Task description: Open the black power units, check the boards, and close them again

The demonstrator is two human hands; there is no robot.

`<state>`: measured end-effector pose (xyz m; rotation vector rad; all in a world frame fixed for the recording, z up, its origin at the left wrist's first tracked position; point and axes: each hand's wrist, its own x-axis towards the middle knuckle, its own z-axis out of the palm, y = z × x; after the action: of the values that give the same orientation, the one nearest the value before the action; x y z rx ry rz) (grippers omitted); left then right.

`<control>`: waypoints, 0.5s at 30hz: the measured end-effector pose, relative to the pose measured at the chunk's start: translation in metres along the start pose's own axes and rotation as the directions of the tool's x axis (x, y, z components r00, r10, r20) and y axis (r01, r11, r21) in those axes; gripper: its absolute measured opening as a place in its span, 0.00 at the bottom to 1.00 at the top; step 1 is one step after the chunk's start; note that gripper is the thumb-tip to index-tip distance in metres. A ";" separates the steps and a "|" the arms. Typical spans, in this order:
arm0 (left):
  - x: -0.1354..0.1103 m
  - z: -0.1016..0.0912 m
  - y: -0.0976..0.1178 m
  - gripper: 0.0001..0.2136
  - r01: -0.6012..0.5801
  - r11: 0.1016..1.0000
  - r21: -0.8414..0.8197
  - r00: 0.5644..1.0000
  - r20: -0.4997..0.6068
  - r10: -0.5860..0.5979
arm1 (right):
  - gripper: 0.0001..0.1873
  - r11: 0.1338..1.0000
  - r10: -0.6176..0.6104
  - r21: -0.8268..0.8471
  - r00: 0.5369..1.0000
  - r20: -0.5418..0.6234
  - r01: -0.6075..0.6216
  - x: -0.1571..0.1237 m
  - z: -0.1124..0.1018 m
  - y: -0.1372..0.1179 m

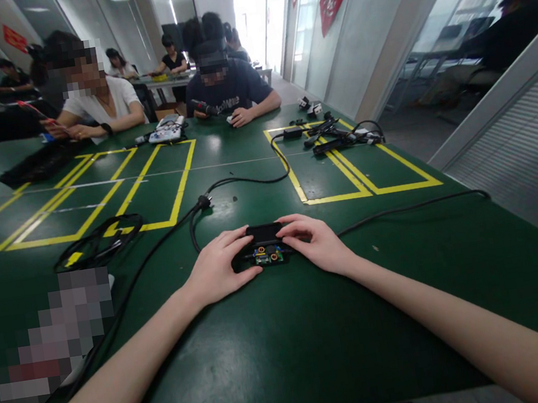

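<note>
The left hand (218,268) and the right hand (317,245) both grip the small black plastic box (265,237), one at each end, and hold it down on the dark green table (291,346). The box lies between the hands, and its near side shows small coloured parts (267,253). In my judgement, a good hold keeps the box flat and the fingertips away from these parts. A thin black cable (402,210) runs away from the right hand's far side; it is better not to pull it.

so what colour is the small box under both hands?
The small box is black, with orange, yellow and green bits on its near face; head view shows it.
</note>
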<state>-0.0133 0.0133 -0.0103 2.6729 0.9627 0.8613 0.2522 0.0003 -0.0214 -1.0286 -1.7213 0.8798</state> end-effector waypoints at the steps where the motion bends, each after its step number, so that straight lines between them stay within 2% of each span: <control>1: 0.000 0.000 0.000 0.24 0.004 1.000 -0.001 1.000 0.007 -0.004 | 0.06 1.000 0.016 0.010 1.000 -0.005 -0.016 0.000 0.000 0.000; 8: 0.001 -0.004 0.005 0.26 0.039 0.995 -0.095 0.999 -0.004 -0.040 | 0.09 0.982 0.142 0.125 0.990 0.014 -0.143 0.001 0.002 0.000; 15: -0.001 -0.002 0.005 0.29 0.039 0.968 -0.248 0.999 -0.011 -0.043 | 0.13 0.982 0.125 0.142 0.992 0.005 -0.124 0.001 0.002 0.001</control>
<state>-0.0123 0.0085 -0.0072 2.4300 0.8486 0.9293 0.2500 0.0009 -0.0225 -1.0495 -1.5794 1.0638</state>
